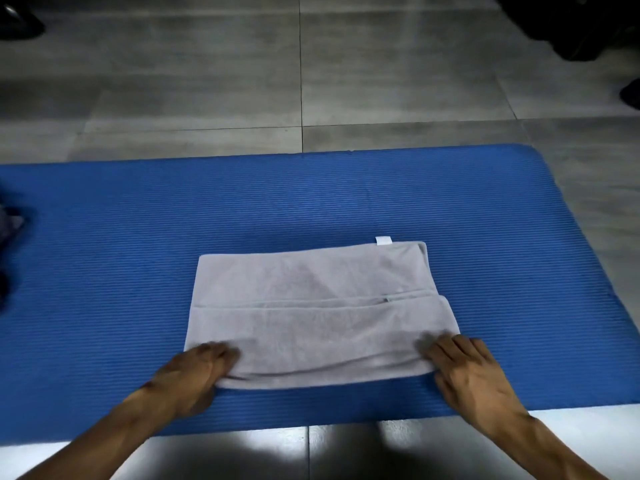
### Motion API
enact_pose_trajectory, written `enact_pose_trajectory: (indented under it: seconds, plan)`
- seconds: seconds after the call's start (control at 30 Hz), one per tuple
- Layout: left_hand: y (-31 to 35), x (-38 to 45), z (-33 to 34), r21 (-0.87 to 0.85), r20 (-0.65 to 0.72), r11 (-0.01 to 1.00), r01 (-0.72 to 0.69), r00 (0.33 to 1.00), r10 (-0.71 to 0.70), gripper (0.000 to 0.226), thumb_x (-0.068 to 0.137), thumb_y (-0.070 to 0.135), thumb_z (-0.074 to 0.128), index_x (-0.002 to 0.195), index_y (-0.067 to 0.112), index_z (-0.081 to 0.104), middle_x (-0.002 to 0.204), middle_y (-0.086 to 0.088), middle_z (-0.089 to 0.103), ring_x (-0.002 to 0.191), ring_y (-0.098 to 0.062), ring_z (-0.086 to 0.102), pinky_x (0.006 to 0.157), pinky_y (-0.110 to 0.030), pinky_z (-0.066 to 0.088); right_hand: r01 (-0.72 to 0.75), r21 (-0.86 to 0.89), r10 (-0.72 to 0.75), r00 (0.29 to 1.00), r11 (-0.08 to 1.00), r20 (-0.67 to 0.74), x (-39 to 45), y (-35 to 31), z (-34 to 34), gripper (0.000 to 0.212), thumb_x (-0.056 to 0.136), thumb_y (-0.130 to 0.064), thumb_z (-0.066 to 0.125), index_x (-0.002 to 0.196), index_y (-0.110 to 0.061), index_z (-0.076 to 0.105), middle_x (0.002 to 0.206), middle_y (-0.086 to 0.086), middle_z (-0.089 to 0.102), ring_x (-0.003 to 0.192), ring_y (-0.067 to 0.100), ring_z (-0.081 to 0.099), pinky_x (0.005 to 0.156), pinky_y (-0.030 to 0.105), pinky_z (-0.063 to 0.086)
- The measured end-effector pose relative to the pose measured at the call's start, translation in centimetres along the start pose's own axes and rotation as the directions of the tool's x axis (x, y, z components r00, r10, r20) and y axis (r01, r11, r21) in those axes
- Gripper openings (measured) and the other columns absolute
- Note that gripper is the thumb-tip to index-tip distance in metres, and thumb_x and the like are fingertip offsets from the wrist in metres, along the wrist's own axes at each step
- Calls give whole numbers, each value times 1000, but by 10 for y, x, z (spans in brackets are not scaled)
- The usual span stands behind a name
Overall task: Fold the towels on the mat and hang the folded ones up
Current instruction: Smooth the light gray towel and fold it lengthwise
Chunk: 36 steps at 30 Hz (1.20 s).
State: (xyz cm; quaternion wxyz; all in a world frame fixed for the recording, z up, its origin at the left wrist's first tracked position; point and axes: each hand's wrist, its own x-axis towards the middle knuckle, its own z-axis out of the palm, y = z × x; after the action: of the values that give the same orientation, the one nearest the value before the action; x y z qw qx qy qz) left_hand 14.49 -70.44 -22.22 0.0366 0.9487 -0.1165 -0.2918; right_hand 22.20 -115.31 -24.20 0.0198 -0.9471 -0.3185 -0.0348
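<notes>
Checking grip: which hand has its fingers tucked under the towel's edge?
The left hand: its fingers curl under the grey towel's near corner; the right hand lies on top.

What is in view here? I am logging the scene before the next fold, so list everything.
towel: one, pale grey, partly folded, flat on the mat's near middle
tag: one, white, at the towel's far edge
mat: one, blue, ribbed, on the floor
floor: grey tiles, around the mat
cloth: dark bundle, cut off at the mat's left edge; count unclear
dark shapes: black, far corners; too dim to identify
left hand: fingers grip the towel's near left corner
right hand: fingers on the towel's near right corner
</notes>
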Motion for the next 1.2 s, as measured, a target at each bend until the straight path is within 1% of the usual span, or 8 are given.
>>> enact_pose_trajectory:
  seconds: [0.1,0.17,0.23,0.3,0.43,0.63,0.87,1.2]
  plan:
    - [-9,-19,24,-14,18,998,-68,998,68,77,34,38,81,108,29,61,105,10,66,98,-6,60,81,-10,47,68,72,-75,992,995,98,-30,-2,-3,49,67,-23,42,112,-22,61,108,-3,64,102,20,49,86,32,34]
    - [-20,-22,37,65,-111,989,-135,984,141,30,61,28,71,85,31,55,85,8,50,73,-12,56,65,-17,45,41,136,-60,988,990,142,-36,2,-7,54,65,-27,44,115,-25,64,118,-5,63,110,17,49,91,29,34]
    - [-26,-13,35,-211,-171,967,-141,980,105,11,81,29,64,80,30,53,80,-2,39,60,-9,41,59,-30,36,-9,176,-15,991,984,133,-25,6,-12,51,71,-26,44,118,-25,64,120,-7,62,111,15,50,93,26,32]
    - [-30,-6,23,-92,-135,981,-170,978,156,26,78,58,59,102,49,57,103,16,57,81,-2,58,78,-32,52,-38,160,23,995,986,92,-1,10,-16,44,78,-22,46,118,-23,65,118,-8,62,107,17,52,91,27,32]
    - [-26,8,-9,-254,-270,963,95,949,-165,58,80,34,68,136,35,51,129,10,56,112,-21,58,90,-40,52,-145,73,133,981,987,144,48,20,-10,48,73,-7,71,119,-19,65,115,-3,65,104,25,56,84,36,40]
    - [-40,17,-5,-289,-327,916,278,871,-368,43,74,20,80,116,23,68,115,1,68,105,-31,60,87,-47,48,-202,156,131,918,967,375,79,34,-15,18,83,-27,63,98,-25,54,98,-10,52,101,17,46,79,31,28]
    - [-55,14,-4,-522,-321,822,227,841,-436,31,71,13,84,69,30,58,80,3,62,76,-22,61,73,-40,51,-219,341,73,917,914,393,84,55,-21,32,77,-32,79,74,-25,49,73,-13,53,72,9,49,67,24,32]
    - [-40,13,-6,-879,-212,459,132,754,-622,10,77,-13,69,75,-10,59,77,-15,65,60,7,60,63,0,42,-190,423,63,953,886,296,79,62,-22,30,83,-28,74,71,-20,47,70,-9,51,69,9,48,62,22,31]
